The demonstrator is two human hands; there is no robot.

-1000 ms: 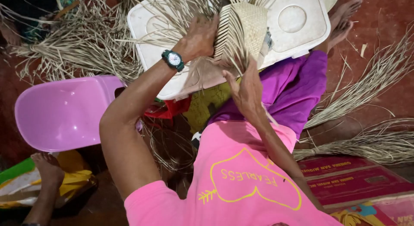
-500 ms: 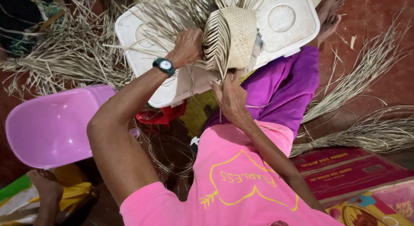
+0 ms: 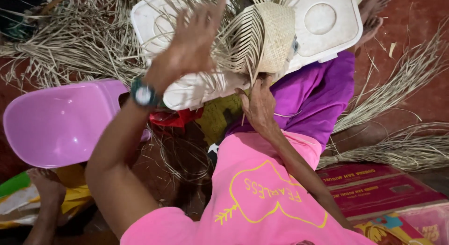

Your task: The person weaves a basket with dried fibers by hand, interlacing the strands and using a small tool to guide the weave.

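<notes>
Over white stool (image 3: 327, 34), hands (image 3: 224, 72) at half-woven straw hat (image 3: 271, 36)

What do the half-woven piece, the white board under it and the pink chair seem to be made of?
Woven piece: dried plant strips, probably palm or straw; matte tan, loose ends fanning out.
White board: looks like moulded plastic; smooth, with rounded corners and a round recess.
Pink chair: plastic, apparently; glossy single-colour shell with soft highlights.

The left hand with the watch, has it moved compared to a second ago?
Yes. The left hand has lifted off the woven straw piece and swung left, now raised open over the white plastic lid.
</notes>
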